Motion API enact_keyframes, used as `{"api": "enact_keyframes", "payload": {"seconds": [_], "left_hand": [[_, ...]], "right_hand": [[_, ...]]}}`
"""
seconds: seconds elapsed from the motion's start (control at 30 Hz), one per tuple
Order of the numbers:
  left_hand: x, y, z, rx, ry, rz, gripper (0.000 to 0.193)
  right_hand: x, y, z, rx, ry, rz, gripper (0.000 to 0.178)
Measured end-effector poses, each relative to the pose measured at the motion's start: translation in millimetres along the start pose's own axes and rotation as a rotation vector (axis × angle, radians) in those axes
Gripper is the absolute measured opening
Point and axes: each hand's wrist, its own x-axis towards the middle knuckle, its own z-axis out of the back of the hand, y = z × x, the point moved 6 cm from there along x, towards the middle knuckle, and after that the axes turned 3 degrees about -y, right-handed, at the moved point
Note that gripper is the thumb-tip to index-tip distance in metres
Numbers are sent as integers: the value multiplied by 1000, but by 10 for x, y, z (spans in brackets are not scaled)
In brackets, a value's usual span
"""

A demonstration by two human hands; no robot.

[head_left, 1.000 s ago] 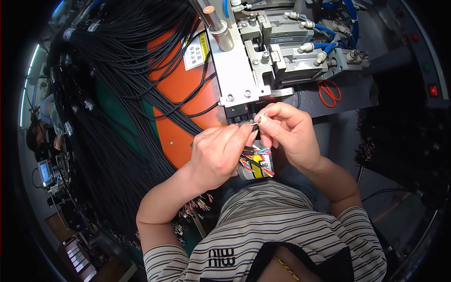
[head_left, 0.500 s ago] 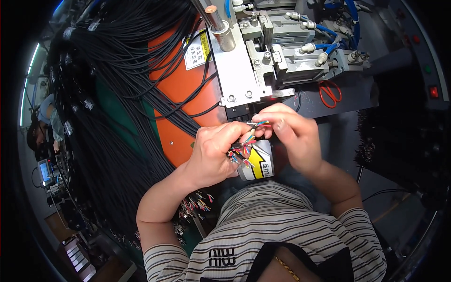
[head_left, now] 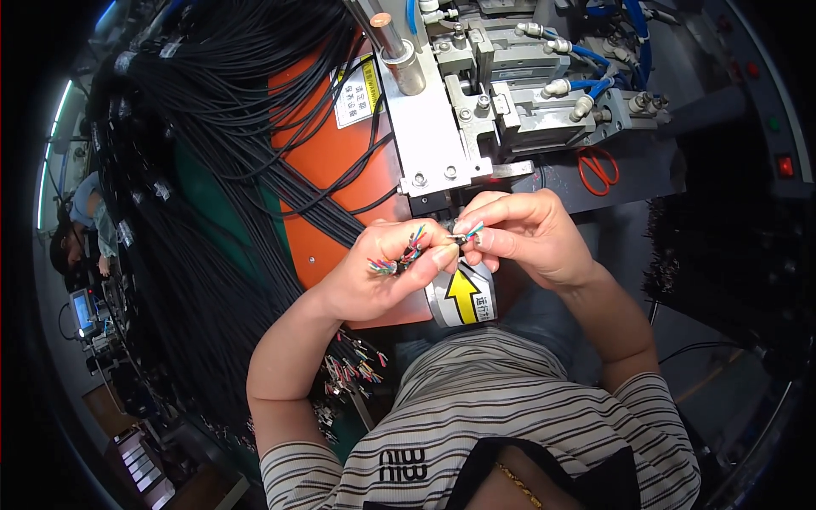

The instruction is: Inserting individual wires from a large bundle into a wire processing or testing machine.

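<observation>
My left hand (head_left: 378,263) is closed around several black cables whose stripped ends fan out in coloured wires (head_left: 414,246). Its thumb and forefinger pinch one cable end (head_left: 460,239) near the middle. My right hand (head_left: 540,238) meets it from the right, thumb and fingertips closed on the thin coloured wires (head_left: 474,231) of that end. Both hands are in front of the metal machine (head_left: 442,144), above a rounded grey-white guard (head_left: 442,310) with a yellow arrow sticker (head_left: 463,297).
Long black cables (head_left: 229,153) hang in thick bundles at the left and cross the orange plate (head_left: 297,246). Stripped ends (head_left: 353,365) dangle below my left forearm. Orange-handled scissors (head_left: 597,172) lie right of the machine. Pneumatic cylinders with blue hoses (head_left: 586,93) stand behind.
My left hand has turned, its thumb now lower and the held wire ends moved up and left. My right fingers have closed on the wires, and more of the yellow arrow shows.
</observation>
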Motion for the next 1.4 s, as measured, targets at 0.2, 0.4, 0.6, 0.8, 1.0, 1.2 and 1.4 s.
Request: {"api": "enact_keyframes", "payload": {"seconds": [0.2,0.4,0.6,0.8,1.0,1.2,1.4], "left_hand": [[-3,42,10,-123,47,96,17],[-5,77,-52,-32,-52,158,17],[-79,-169,-169,875,-245,-296,37],[-90,-121,-221,1023,-150,-377,45],[-55,-158,-284,1112,-51,-395,40],[8,-212,-347,1230,-39,-416,34],[16,-207,-356,1246,-53,-420,31]], "right_hand": [[5,201,-60,-498,-3,254,20],[-28,284,-105,-804,-111,406,16],[-40,335,-227,-1490,-158,417,7],[-60,274,-132,-1497,-145,394,5],[-84,239,-153,-1547,-192,439,6],[-50,260,-183,-1668,-138,379,7],[-76,214,-85,-1487,-197,445,6]]}}
